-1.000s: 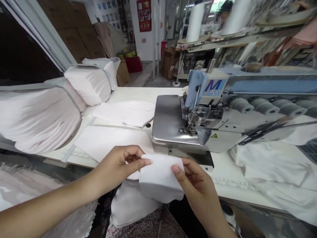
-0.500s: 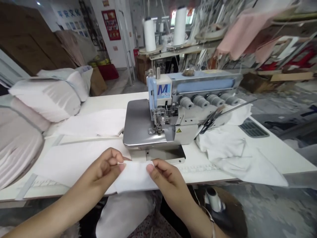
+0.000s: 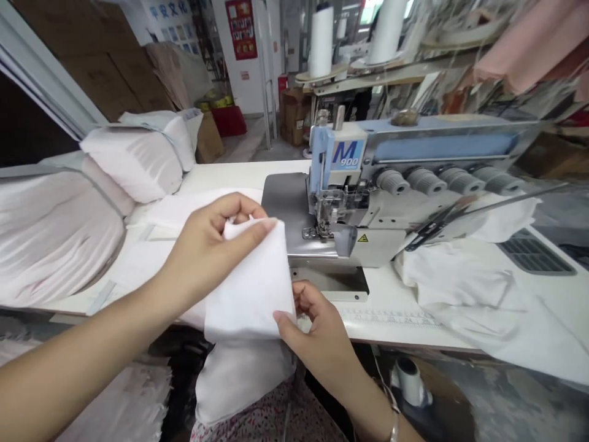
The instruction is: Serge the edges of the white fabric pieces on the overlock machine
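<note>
A folded piece of white fabric (image 3: 251, 288) hangs between my two hands in front of the sewing machine, its lower part draping below the table edge. My left hand (image 3: 230, 236) pinches the top edge, thumb laid along the upper corner. Lower down, my right hand (image 3: 310, 319) grips the right side edge between thumb and fingers. Just beyond the cloth stands the blue and white overlock sewing machine (image 3: 338, 184) with its grey metal plate (image 3: 288, 196). No cloth shows under its presser foot.
Tied stacks of white fabric (image 3: 138, 159) stand at the left of the white table (image 3: 239, 167). Crumpled white cloth (image 3: 460, 282) lies right of the machine. Thread cones (image 3: 321, 43) rise behind it. A black-topped spool (image 3: 409, 380) sits below the table edge.
My left hand has risen with the fabric's top edge, while my right hand has slid to its side edge. The cloth now stands upright, and the view has shifted left.
</note>
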